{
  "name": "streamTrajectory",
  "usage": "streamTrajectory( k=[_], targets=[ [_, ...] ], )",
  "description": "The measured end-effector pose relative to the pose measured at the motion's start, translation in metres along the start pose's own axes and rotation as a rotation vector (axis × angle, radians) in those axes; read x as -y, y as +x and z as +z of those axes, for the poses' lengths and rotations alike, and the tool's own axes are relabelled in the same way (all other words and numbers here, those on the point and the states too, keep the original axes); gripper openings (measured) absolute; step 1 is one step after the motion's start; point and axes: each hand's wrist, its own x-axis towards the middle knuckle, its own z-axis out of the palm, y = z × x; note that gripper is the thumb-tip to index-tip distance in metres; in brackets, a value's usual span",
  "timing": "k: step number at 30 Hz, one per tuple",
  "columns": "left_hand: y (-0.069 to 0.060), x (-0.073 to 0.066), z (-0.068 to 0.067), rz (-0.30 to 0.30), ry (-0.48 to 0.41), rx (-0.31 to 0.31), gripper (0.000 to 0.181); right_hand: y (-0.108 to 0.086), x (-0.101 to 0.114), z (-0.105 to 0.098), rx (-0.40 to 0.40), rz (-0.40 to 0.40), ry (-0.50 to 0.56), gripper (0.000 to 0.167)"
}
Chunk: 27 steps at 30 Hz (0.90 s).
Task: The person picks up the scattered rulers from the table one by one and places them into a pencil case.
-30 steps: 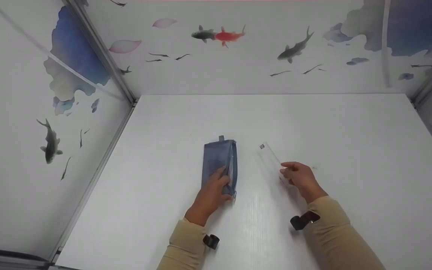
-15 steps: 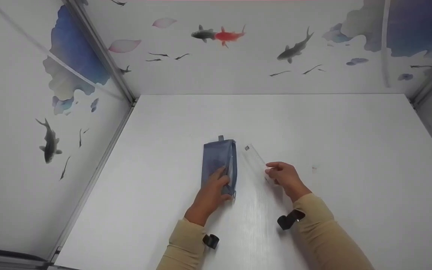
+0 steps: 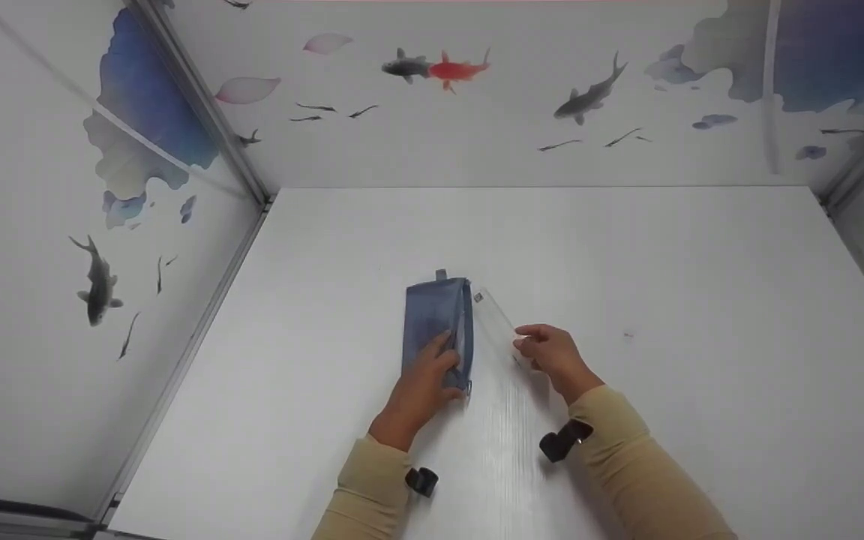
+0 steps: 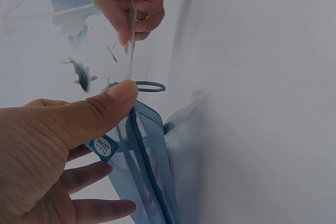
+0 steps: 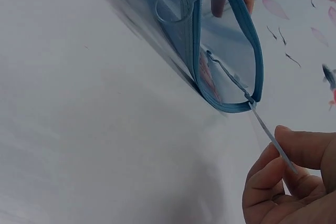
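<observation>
A blue mesh zipper pouch (image 3: 426, 315) lies in the middle of the white table, and my left hand (image 3: 413, 397) grips its near end. The left thumb (image 4: 113, 100) presses on the zipper edge in the left wrist view. My right hand (image 3: 556, 360) pinches a clear plastic ruler (image 3: 493, 315) between thumb and fingers. The ruler, slanting toward the pouch, carries a small dark square mark at its far end. In the right wrist view the pouch's zipper (image 5: 257, 59) gapes wide, with the ruler (image 5: 270, 137) edge-on at that opening. A pull ring (image 5: 173, 5) hangs from the zipper.
White panels printed with fish rise behind and at the left of the table (image 3: 312, 300). A grey metal frame post (image 3: 207, 112) runs down the left corner. A small faint mark (image 3: 628, 334) shows on the tabletop, right of my right hand.
My right hand has moved left with the ruler, bringing its far end close to the pouch's open side. The left hand and the pouch have stayed in place.
</observation>
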Motion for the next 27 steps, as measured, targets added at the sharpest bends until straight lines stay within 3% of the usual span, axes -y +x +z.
streamTrajectory(
  k=[27],
  targets=[
    [0.002,-0.001,-0.002,-0.01,0.003,0.026,0.037,0.003,0.004,0.034,0.014,-0.029,0.067,0.034]
  ],
)
